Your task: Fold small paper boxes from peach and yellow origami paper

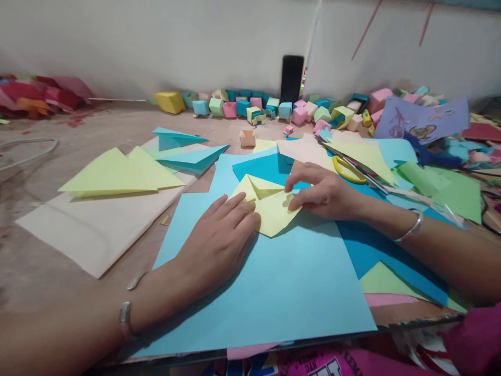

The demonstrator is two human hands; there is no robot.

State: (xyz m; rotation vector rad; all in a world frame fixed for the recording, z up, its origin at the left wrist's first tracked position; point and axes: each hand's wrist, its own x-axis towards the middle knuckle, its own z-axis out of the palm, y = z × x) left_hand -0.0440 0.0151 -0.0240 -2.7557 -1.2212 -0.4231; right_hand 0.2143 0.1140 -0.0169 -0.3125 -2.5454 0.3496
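The blue sheet [297, 292] could slide under uneven pressing. The left hand [223, 235] lies flat, open; whether the right hand [323, 194] pinches, I cannot tell. Under their fingers, on the sheet, the yellow paper [274, 213] may then crease crooked.

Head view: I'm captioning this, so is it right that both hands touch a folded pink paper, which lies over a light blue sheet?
Not quite: in the head view the folded paper is pale yellow, not pink. The left hand and right hand do touch it, over the light blue sheet.
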